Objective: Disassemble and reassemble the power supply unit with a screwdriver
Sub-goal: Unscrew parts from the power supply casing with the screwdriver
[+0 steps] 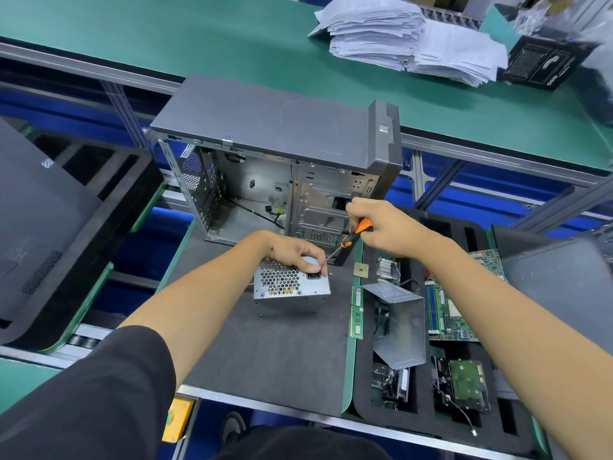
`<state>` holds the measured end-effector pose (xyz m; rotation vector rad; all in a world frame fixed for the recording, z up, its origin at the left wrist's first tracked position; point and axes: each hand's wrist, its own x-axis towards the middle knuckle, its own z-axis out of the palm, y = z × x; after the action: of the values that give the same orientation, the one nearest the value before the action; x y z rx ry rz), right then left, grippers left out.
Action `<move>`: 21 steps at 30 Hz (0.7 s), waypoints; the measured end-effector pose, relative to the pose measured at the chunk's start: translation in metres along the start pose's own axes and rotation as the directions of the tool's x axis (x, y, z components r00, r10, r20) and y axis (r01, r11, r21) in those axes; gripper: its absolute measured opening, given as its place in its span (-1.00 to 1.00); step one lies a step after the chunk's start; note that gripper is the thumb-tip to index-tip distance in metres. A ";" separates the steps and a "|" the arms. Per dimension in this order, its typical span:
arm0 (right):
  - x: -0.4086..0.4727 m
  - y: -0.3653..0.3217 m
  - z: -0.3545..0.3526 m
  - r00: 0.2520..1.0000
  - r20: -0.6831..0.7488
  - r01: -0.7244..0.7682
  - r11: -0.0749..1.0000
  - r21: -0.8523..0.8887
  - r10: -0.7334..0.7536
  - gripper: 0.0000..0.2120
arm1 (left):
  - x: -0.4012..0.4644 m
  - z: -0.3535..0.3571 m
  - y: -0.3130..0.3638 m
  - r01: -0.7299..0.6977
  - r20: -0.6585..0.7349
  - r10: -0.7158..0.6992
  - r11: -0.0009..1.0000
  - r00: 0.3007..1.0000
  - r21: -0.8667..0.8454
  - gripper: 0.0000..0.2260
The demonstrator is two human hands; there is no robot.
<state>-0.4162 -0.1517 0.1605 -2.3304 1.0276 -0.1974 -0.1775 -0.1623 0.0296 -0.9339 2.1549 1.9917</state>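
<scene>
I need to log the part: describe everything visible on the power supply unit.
The power supply unit is a silvery metal box with a honeycomb vent grille facing the camera and a black socket at the grille's upper right. It sits on the dark grey mat before the open case. The left hand grips its top; the screwdriver tip meets its upper right corner.
</scene>
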 end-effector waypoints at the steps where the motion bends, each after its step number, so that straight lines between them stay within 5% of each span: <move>1: 0.000 0.000 0.000 1.000 0.002 0.001 1.000 0.000 -0.001 -0.67 | 0.000 0.001 0.000 -0.002 -0.009 0.002 1.000 1.000 -0.002 -0.89; 21: 0.002 -0.004 0.000 1.000 0.016 0.012 1.000 -0.001 -0.012 -0.68 | 0.004 -0.002 -0.009 0.031 -0.041 -0.030 0.999 0.999 0.018 -0.82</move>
<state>-0.4123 -0.1514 0.1628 -2.3359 1.0070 -0.1828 -0.1759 -0.1651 0.0200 -1.0069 2.1623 1.9518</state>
